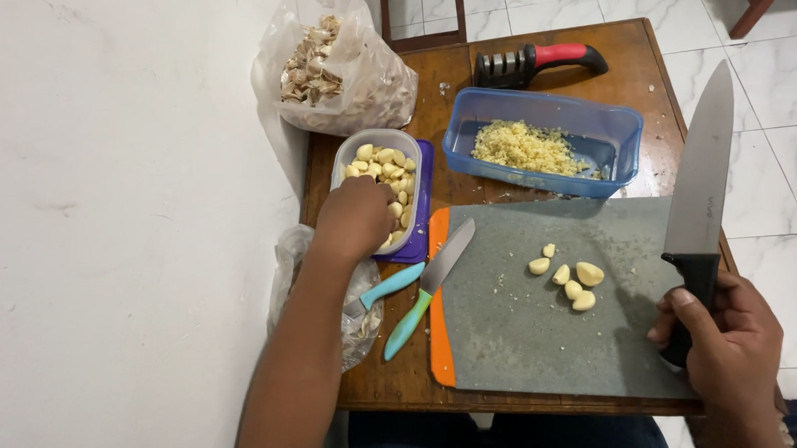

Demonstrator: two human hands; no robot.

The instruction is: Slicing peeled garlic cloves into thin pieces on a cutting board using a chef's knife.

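A: What's over at the table's (548,78) left edge?

B: At the far left corner, a clear plastic bag of garlic skins (320,68). Just in front of it stands a clear tub of peeled garlic cloves (381,174) on a purple lid (422,207). The left hand (354,218) is reaching into that tub, fingers curled down among the cloves; whether it pinches one I cannot tell.

A: And nearer the front edge?

B: Another crumpled plastic bag (359,316) hangs by the left edge under the forearm. Beside it lie two teal-handled knives (423,283), blades resting on the orange edge of the grey cutting board (537,338).

A: What's on the board?

B: Five peeled cloves (568,278) in a loose cluster near its middle, touching nothing else.

A: Behind the board?

B: A blue container of minced garlic (541,141), and at the far edge a black knife sharpener with a red handle (535,64).

A: The right side?

B: The right hand (725,341) is wrapped tight around the black handle of a large chef's knife (700,188), blade pointing up and away, over the board's right edge.
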